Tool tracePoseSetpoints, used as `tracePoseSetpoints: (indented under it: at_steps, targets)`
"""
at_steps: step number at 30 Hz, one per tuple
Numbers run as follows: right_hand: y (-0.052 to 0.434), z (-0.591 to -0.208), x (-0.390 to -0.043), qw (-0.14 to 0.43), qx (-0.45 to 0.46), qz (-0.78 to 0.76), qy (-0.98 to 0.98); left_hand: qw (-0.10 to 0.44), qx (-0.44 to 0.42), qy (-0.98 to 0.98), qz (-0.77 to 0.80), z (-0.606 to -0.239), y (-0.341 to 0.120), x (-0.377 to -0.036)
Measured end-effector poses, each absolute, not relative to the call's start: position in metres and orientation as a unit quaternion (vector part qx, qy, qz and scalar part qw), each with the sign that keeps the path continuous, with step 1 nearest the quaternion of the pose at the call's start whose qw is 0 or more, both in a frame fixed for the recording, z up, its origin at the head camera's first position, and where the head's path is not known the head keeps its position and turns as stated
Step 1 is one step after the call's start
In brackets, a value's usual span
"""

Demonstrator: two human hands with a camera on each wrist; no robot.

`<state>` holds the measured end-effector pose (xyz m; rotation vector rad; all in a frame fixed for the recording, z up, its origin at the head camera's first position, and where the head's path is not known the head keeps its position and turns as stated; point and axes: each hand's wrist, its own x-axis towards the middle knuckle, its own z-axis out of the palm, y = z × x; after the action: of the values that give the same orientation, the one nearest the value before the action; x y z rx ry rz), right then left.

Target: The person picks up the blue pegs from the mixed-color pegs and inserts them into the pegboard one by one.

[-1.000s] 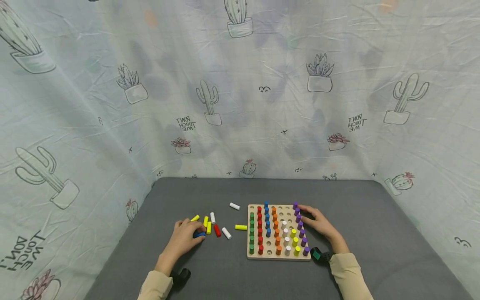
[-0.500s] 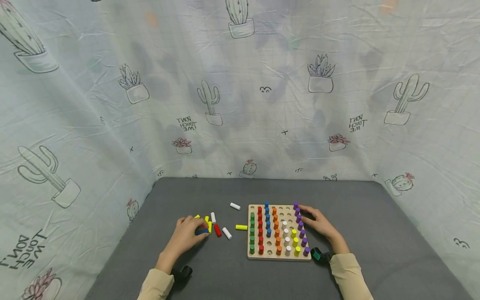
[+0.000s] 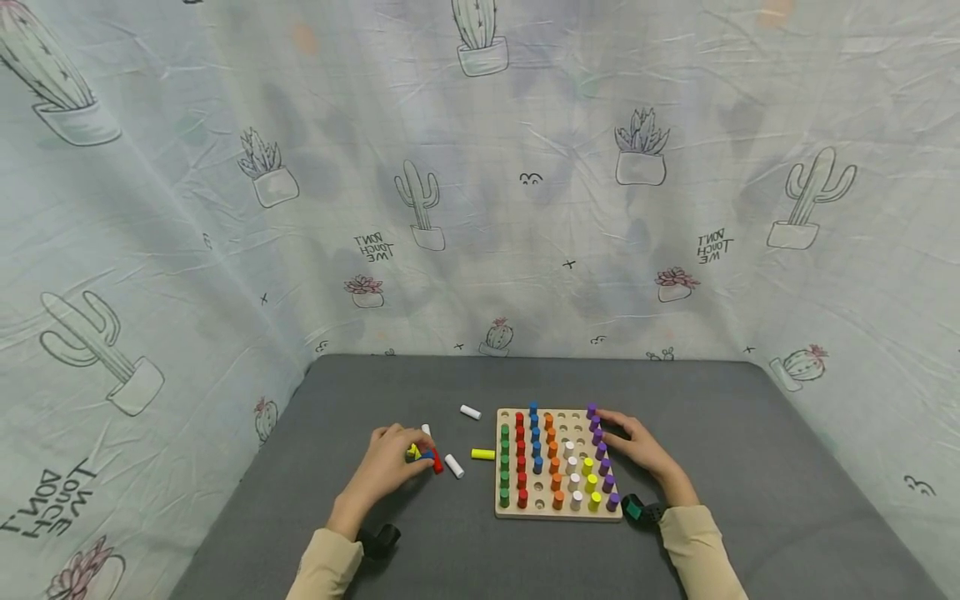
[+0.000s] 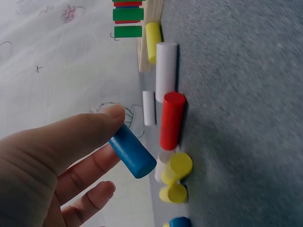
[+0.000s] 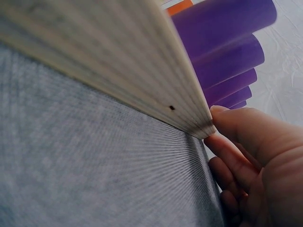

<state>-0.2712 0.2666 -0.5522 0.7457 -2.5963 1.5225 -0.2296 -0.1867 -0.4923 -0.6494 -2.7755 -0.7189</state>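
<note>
My left hand [image 3: 392, 462] pinches a blue peg [image 4: 133, 152] between thumb and fingers, close over loose pegs left of the wooden pegboard [image 3: 558, 513]. Below it in the left wrist view lie a red peg [image 4: 172, 122] and yellow pegs [image 4: 178, 166]; another blue peg [image 4: 180, 222] shows at the bottom edge. My right hand [image 3: 637, 446] holds the board by its far right corner, thumb at the edge beside the purple pegs [image 5: 222, 30]. Rows of green, red, blue, orange, white, yellow and purple pegs stand in the board, with some holes bare.
Between the left hand and the board lie white pegs [image 3: 454, 466] and a yellow peg [image 3: 483, 454]; one more white peg [image 4: 148, 108] lies farther back. A grey cloth [image 3: 465, 550] covers the table. Behind it hangs a curtain [image 3: 480, 208] with cactus prints.
My left hand has moved right with the blue peg, lifting it from beside the yellow pegs to over the red one. The right hand and the board stay put.
</note>
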Motion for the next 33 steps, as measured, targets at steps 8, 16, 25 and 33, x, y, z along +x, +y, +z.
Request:
tracePoseSetpoints:
  at_steps: [8, 16, 25, 33]
  targets:
    - [0.268, -0.553, -0.272, 0.023, 0.253, 0.493, -0.832, 0.091, -0.244, -0.93, -0.258, -0.488, -0.175, -0.234]
    - [0.267, -0.553, -0.273, 0.026, 0.256, 0.49, -0.833, 0.092, -0.266, -0.919, -0.276, -0.483, -0.163, -0.238]
    - [0.267, -0.55, -0.272, 0.028, 0.25, 0.491, -0.834, 0.092, -0.281, -0.914, -0.278, -0.479, -0.148, -0.242]
    - [0.268, -0.553, -0.272, 0.032, 0.264, 0.488, -0.832, 0.076, -0.286, -0.919, -0.259, -0.48, -0.136, -0.243]
